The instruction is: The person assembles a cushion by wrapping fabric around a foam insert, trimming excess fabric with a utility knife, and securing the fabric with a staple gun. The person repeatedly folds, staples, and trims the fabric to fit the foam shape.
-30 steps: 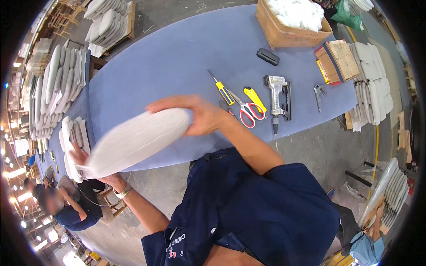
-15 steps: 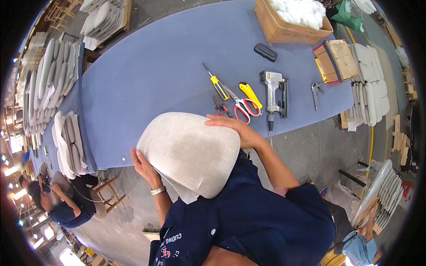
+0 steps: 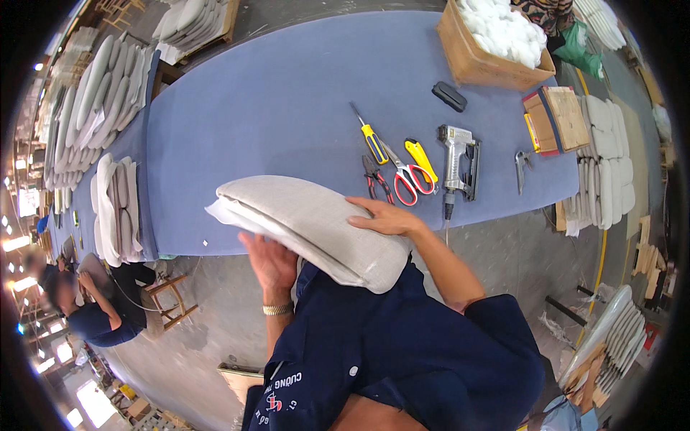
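Observation:
A light grey fabric-covered seat cushion [image 3: 327, 219] is tilted on edge against the front of my dark shirt, over the table's near edge. Loose white fabric shows along its lower left side. My right hand [image 3: 384, 218] holds the cushion at its upper right, fingers laid over the cloth. Just below the loose edge, my left hand [image 3: 272, 262] is open with fingers apart; whether its fingertips touch the cushion I cannot tell. A watch with a metal band is on that wrist.
On the blue table [image 3: 237, 108] lie a screwdriver [image 3: 374, 144], pliers [image 3: 377, 179], red-handled scissors [image 3: 413, 184], a yellow utility knife [image 3: 421, 159], a staple gun [image 3: 458, 161] and an air blow gun [image 3: 522, 172]. A carton of white stuffing [image 3: 489, 68] stands at the far right. Cushions are stacked on both sides.
The cushion has turned from lying face up to standing tilted, showing its edge and underside fabric. My left hand has come off its left side and moved right. My right hand stays on it.

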